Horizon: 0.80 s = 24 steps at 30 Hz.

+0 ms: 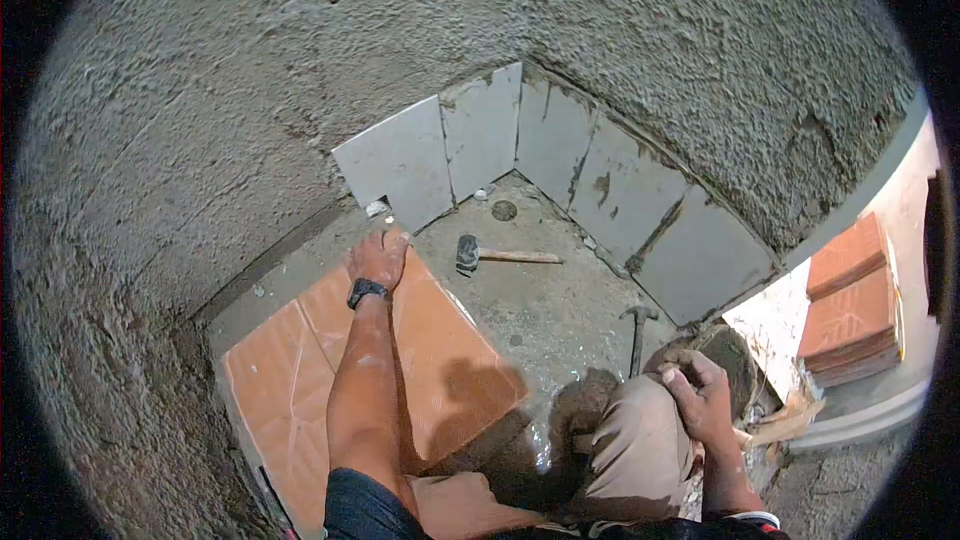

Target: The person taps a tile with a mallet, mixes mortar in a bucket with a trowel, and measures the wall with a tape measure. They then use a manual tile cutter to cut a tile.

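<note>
My left hand (378,258) lies on the far corner of the orange tile (440,320), palm down with the fingers stretched toward its edge; they hold nothing visible. The big orange tiles, marked with pale lines, lie on the floor to the left. My right hand (700,395) rests by my right knee, its fingers curled with the thumb against them. What is inside those fingers, if anything, is hidden. Ahead on the floor lies a club hammer (490,255) with a wooden handle. A second hammer (638,335) stands near my right knee.
White wall tiles (480,135) run along the base of both walls and meet in the corner; one has a notch at its bottom. Rough grey plaster (660,50) covers the walls above. A round floor drain (504,210) sits near the corner. Stacked orange tiles (850,310) stand outside at right.
</note>
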Available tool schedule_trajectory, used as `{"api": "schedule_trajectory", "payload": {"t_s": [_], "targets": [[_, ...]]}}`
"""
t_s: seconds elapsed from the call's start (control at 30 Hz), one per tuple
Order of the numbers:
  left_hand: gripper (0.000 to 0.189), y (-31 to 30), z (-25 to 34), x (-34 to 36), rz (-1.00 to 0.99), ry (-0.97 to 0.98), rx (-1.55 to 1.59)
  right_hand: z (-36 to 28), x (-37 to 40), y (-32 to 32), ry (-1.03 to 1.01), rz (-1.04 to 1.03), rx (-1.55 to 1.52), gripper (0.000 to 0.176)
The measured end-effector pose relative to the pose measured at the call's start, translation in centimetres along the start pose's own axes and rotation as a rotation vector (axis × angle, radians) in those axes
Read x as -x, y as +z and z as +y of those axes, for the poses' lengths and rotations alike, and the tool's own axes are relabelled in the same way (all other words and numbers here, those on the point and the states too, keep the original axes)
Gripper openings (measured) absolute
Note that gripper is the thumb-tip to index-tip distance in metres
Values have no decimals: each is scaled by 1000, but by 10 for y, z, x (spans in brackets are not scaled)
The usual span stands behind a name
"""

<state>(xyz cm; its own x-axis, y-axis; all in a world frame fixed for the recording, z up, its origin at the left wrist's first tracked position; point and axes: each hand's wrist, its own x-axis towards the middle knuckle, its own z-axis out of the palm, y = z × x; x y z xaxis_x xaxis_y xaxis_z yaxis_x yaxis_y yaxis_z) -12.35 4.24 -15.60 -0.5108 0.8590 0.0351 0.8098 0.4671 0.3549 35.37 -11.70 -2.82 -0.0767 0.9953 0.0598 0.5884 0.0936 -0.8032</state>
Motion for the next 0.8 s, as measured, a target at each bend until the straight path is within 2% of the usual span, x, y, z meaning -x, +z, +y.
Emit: {"api": "schedule_trajectory", "payload": {"t_s": [0.13, 0.3, 0.33, 0.47, 0.53, 0.57, 0.63, 0.67, 0.8], "targets": [[66, 3, -4, 1, 95, 46, 43, 19, -7, 15, 20, -15, -90, 27], [67, -6, -3, 2, 17, 43, 36, 30, -10, 28, 148, 83, -224, 25], [66, -6, -3, 2, -8, 27, 21, 33, -10, 30, 101, 121, -186, 26], [67, 0, -4, 2, 15, 56, 8, 19, -6, 35, 129, 98, -173, 28], [67, 1, -6, -1, 7, 50, -14, 7, -8, 36, 132, -30, -76, 27], [67, 3, -7, -1, 1, 64, -23, 8, -7, 40, 144, -21, -84, 27], [67, 2, -6, 2, 62, 78, 22, 13, -7, 45, 74, -24, -102, 34], [67, 3, -5, 3, 52, 90, 15, 14, -6, 38, 141, -109, -72, 44], [60, 12, -15, -8, 90, 108, 34, 26, 2, 14, 30, -26, 28, 37]]}}
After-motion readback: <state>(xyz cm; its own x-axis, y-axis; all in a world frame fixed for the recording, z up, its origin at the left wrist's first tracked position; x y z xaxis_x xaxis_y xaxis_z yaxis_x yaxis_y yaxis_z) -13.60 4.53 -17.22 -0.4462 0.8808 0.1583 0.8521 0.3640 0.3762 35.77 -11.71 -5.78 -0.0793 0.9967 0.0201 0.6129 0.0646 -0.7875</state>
